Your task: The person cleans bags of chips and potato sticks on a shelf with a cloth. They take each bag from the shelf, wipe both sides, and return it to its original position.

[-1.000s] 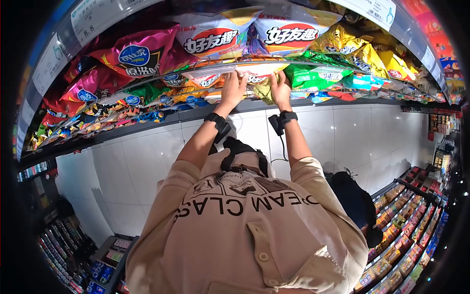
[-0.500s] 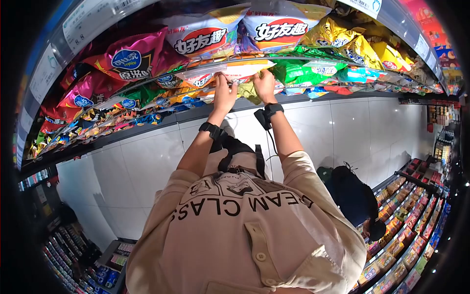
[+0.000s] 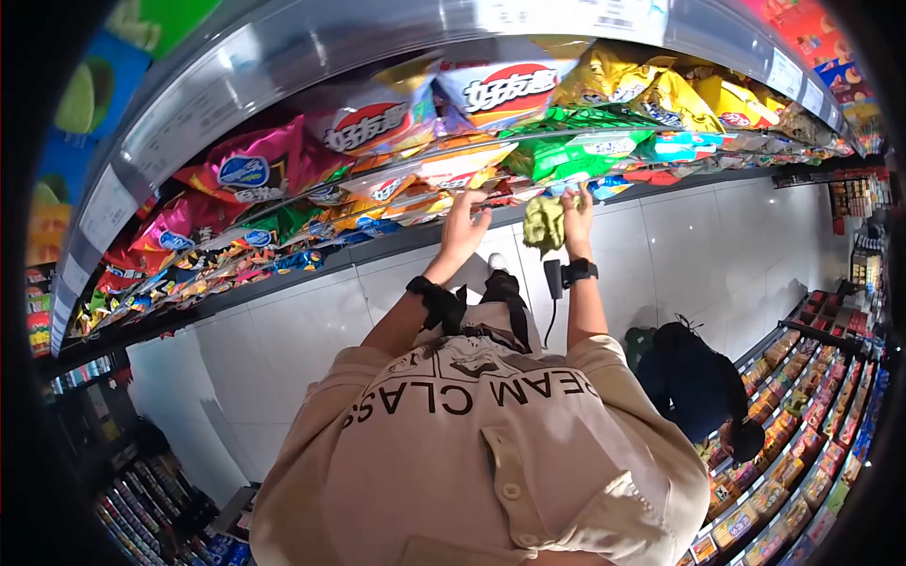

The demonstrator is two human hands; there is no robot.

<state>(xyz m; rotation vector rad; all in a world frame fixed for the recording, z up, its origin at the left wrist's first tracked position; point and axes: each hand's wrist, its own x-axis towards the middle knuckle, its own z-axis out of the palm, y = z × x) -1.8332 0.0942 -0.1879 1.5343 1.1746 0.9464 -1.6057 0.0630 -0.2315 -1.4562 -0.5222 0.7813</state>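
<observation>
My right hand (image 3: 578, 224) is closed on a crumpled olive-green cloth (image 3: 545, 224), which hangs just below the front of the snack shelf. To its left, my left hand (image 3: 463, 231) is raised with thumb and fingers apart, its fingertips by the lower shelf edge under an orange and white bag (image 3: 460, 168). Nothing shows clearly between those fingers. A green bag (image 3: 576, 153) lies on the shelf above my right hand. Both wrists carry black bands, and a black cable hangs from the right one.
Pink bags (image 3: 247, 168), purple and white bags (image 3: 500, 90) and yellow bags (image 3: 613, 80) fill the shelf behind a clear price rail (image 3: 377, 42). Another person in dark clothes (image 3: 694, 382) is at the right, near more shelves (image 3: 788, 429). The floor (image 3: 661, 245) is pale tile.
My right hand has moved right and down, away from the shelf edge, bringing the cloth out with it. My left hand has come down slightly and right. The view has shifted, showing more price rail.
</observation>
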